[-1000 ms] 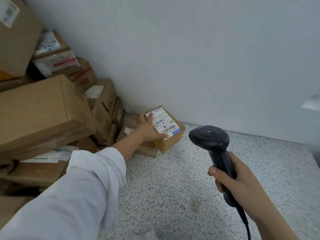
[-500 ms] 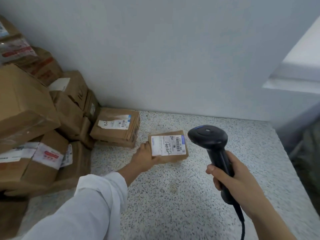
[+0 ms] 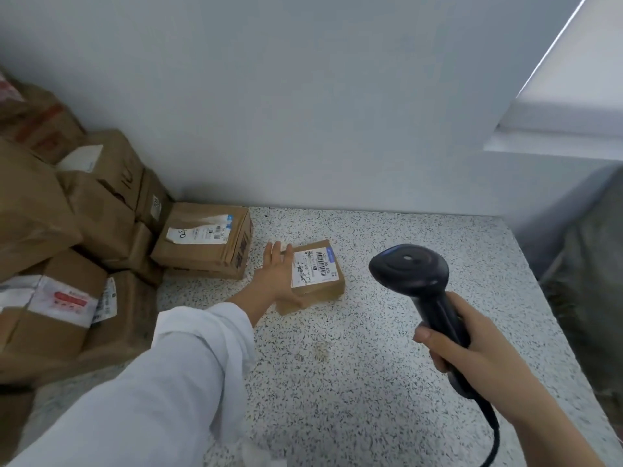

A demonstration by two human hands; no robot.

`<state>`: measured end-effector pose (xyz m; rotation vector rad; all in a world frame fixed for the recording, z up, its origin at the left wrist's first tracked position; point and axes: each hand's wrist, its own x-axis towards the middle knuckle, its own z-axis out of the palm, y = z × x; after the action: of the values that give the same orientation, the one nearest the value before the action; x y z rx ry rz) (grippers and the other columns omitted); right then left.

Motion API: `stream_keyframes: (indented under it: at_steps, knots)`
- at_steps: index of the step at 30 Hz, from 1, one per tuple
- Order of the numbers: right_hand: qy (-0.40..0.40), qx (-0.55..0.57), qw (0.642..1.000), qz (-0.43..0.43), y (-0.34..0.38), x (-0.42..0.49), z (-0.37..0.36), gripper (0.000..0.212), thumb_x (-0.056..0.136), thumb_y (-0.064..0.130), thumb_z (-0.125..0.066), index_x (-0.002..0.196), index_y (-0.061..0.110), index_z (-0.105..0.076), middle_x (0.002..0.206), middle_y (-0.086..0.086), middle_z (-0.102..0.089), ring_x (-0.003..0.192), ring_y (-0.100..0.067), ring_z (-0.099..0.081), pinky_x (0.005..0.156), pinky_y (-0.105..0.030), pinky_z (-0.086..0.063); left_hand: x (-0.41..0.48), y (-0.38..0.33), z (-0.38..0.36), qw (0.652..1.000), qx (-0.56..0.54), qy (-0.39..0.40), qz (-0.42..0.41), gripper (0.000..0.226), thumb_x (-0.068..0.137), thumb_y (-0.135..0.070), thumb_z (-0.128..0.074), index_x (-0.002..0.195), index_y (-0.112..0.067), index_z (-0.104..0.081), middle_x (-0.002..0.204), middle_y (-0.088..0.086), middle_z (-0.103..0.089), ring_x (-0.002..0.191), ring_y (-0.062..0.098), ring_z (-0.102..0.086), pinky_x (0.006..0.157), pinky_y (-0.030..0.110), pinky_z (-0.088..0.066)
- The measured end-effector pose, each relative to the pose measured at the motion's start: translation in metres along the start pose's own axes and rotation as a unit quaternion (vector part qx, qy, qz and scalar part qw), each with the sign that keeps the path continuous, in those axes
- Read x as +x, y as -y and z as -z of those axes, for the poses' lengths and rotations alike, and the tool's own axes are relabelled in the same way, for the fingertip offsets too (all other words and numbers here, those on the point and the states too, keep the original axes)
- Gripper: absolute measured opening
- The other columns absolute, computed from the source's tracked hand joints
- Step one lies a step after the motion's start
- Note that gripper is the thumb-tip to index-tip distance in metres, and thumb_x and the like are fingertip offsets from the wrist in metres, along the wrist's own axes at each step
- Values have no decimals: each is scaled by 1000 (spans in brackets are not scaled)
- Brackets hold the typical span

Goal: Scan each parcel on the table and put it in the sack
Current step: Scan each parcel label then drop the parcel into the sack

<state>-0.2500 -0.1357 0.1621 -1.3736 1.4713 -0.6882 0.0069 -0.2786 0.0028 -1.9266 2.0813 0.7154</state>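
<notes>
A small cardboard parcel point(image 3: 320, 292) with a white barcode label on top lies flat on the speckled table point(image 3: 354, 392). My left hand point(image 3: 274, 278) rests against its left side with the fingers straight and spread and the thumb along the front edge. My right hand point(image 3: 472, 352) grips the handle of a black barcode scanner point(image 3: 409, 267). The scanner's head hangs to the right of the parcel, above the table. Its cable runs down past my wrist.
A larger labelled box point(image 3: 205, 251) sits just left of the small parcel. Behind it, several cardboard boxes point(image 3: 97, 210) are piled in the left corner against the wall. Dark grey fabric point(image 3: 593, 271) shows beyond the table's right edge, under a window sill point(image 3: 556, 129).
My left hand pulled the small parcel off the pile and set it flat on the table. Its fingers have since straightened beside the parcel. The scanner has barely moved.
</notes>
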Motion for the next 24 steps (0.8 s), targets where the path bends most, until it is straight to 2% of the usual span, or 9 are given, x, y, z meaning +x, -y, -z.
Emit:
stream_keyframes:
  at_steps: [3, 6, 14, 16, 21, 24]
  knots:
    - [7, -13, 1000, 0, -6, -3, 6, 14, 83, 13, -67, 89, 19, -56, 54, 1, -52, 45, -7, -48, 44, -14, -39, -2, -2, -1, 1000, 2, -14, 4, 130, 62, -48, -83, 149, -7, 5, 151, 14, -10, 142, 31, -4, 106, 51, -33]
    - [18, -20, 1000, -1, -13, -5, 10, 16, 82, 13, -67, 89, 21, -56, 56, 1, -54, 47, -6, -50, 45, -15, -40, -9, -5, -6, 1000, 12, -11, -17, 129, 58, -45, -86, 149, -9, 0, 146, 11, -17, 139, 28, -13, 105, 47, -36]
    - [79, -86, 993, 6, -30, -12, 22, 21, 82, 19, -68, 94, 30, -55, 61, 6, -56, 50, -3, -53, 50, -20, -45, -44, -14, -28, 992, 93, 50, -71, 131, 61, -31, -87, 150, -11, 8, 155, 8, -1, 144, 25, 6, 108, 48, -36]
    - [105, -100, 989, 12, -34, -15, 25, 24, 81, 18, -69, 96, 31, -55, 69, 2, -59, 51, -2, -53, 52, -18, -46, -53, -17, -33, 991, 96, 58, -77, 132, 60, -30, -87, 150, -12, 9, 157, 7, 2, 145, 25, 9, 109, 50, -33]
    - [167, -126, 978, 16, -44, -24, 34, 27, 80, 20, -70, 99, 33, -57, 70, 6, -60, 53, -4, -53, 54, -20, -47, -62, -18, -39, 993, 78, 58, -72, 129, 64, -25, -86, 151, -18, 8, 158, 3, 10, 144, 23, 16, 111, 53, -28]
    - [193, -141, 971, 18, -48, -27, 38, 29, 81, 20, -70, 102, 34, -56, 71, 13, -60, 53, -3, -52, 51, -17, -45, -64, -17, -40, 996, 3, 56, -63, 120, 67, -27, -84, 151, -25, 2, 157, 6, 16, 145, 24, 15, 116, 51, -19]
